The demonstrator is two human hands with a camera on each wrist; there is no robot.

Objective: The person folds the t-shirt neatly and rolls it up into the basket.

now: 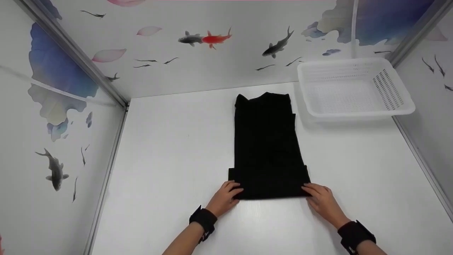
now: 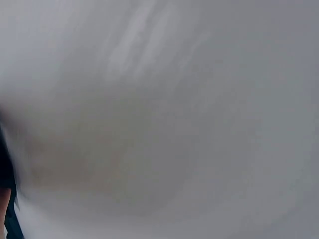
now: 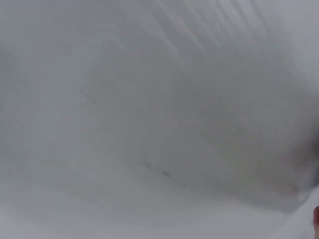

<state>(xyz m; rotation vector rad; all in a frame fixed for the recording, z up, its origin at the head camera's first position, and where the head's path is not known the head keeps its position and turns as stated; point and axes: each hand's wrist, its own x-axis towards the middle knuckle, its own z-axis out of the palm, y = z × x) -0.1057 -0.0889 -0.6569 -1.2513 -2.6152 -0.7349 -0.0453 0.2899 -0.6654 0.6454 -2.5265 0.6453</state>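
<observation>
A black shirt (image 1: 267, 141) lies lengthwise on the white table, folded into a long narrow shape. Its near end is turned up into a wider band, and its far end has an uneven edge with a dip. At the near left corner my left hand (image 1: 223, 198) pinches the cloth, fingers on top and thumb at the near edge. My right hand (image 1: 324, 202) grips the near right corner in the same way. Both wrists wear black bands. The left wrist view holds mostly white table surface (image 2: 174, 124), with a dark sliver at its left edge.
A white perforated plastic basket (image 1: 357, 115) stands at the back right, close to the shirt's far end. White panels printed with fish and petals enclose the table (image 1: 170, 148) at the back and both sides, with metal rails (image 1: 109, 170) along the side edges.
</observation>
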